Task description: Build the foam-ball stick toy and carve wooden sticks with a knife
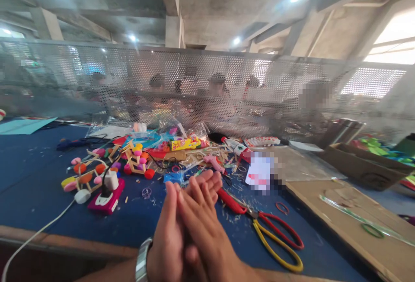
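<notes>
My left hand (pixel 167 234), with a metal band (pixel 143 261) on its wrist, is laid palm to palm against my right hand (pixel 210 234) above the table's front edge. The fingers of both are stretched out, and no object shows in them; the space between the palms is hidden. Just right of the fingertips lie a pair of scissors (pixel 254 215) with one red and one yellow handle loop, and a red-handled tool (pixel 231 200) touching or overlapping them. Behind the hands is a small blue packet (pixel 173 177). A purple ring-shaped piece (pixel 146 193) rests to the left.
A pink power socket (pixel 106 200) with a white plug (pixel 111 181) stands left, near colourful wooden-stick pieces (pixel 138 156). Packets, sticks and a bottle (pixel 238 147) clutter the back. Cardboard (pixel 343 213) and a cardboard box (pixel 366 165) are right. A perforated metal screen (pixel 194 87) separates people beyond.
</notes>
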The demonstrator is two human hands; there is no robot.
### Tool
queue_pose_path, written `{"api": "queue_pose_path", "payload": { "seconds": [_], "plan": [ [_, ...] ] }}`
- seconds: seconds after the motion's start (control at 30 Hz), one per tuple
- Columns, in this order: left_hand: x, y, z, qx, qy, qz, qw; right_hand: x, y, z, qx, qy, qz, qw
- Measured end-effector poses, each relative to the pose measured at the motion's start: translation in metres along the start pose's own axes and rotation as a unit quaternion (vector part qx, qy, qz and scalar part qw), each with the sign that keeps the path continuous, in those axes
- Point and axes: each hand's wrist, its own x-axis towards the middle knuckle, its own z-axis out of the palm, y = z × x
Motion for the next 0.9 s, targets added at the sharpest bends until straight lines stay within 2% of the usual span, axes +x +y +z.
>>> {"api": "queue_pose_path", "payload": {
  "seconds": [0.07, 0.13, 0.27, 0.4, 0.47, 0.5, 0.6, 0.67, 0.73, 0.8, 0.83, 0.9],
  "plan": [
    [0.000, 0.001, 0.003, 0.001, 0.033, 0.061, 0.998, -0.005, 0.000, 0.002, -0.031, -0.037, -0.021, 0.999],
    [0.000, -0.003, 0.002, 0.009, 0.038, 0.087, 0.995, -0.007, 0.003, 0.001, -0.058, -0.050, -0.026, 0.997],
    [-0.001, -0.015, 0.006, 0.001, -0.062, 0.047, 0.997, -0.007, 0.001, 0.008, -0.119, -0.016, 0.013, 0.993],
    [-0.008, -0.006, 0.008, -0.023, -0.049, 0.082, 0.995, -0.013, -0.008, 0.018, -0.140, -0.005, -0.012, 0.990],
    [-0.014, -0.008, 0.000, -0.016, -0.043, 0.098, 0.994, -0.014, -0.006, 0.009, -0.144, -0.077, -0.096, 0.982],
    [-0.016, -0.015, -0.006, -0.019, -0.037, 0.091, 0.995, -0.015, -0.004, 0.002, -0.152, -0.085, -0.106, 0.979],
    [-0.014, -0.047, -0.030, -0.024, -0.088, 0.064, 0.994, -0.019, -0.003, -0.006, -0.185, -0.085, -0.036, 0.978],
    [-0.009, -0.061, -0.042, -0.026, -0.095, 0.061, 0.993, -0.025, -0.007, 0.003, -0.210, -0.047, -0.026, 0.976],
    [-0.009, -0.059, -0.046, -0.038, -0.089, 0.062, 0.993, -0.031, -0.011, 0.019, -0.233, 0.005, -0.082, 0.969],
    [-0.021, -0.045, -0.041, -0.056, -0.054, 0.085, 0.993, -0.032, -0.013, 0.030, -0.234, 0.051, -0.153, 0.959],
    [-0.030, -0.038, -0.036, -0.065, -0.035, 0.077, 0.994, -0.031, -0.013, 0.034, -0.231, 0.062, -0.149, 0.959],
    [-0.049, -0.030, -0.022, -0.085, -0.001, 0.064, 0.994, -0.027, -0.013, 0.040, -0.237, 0.019, -0.116, 0.964]
  ]
}}
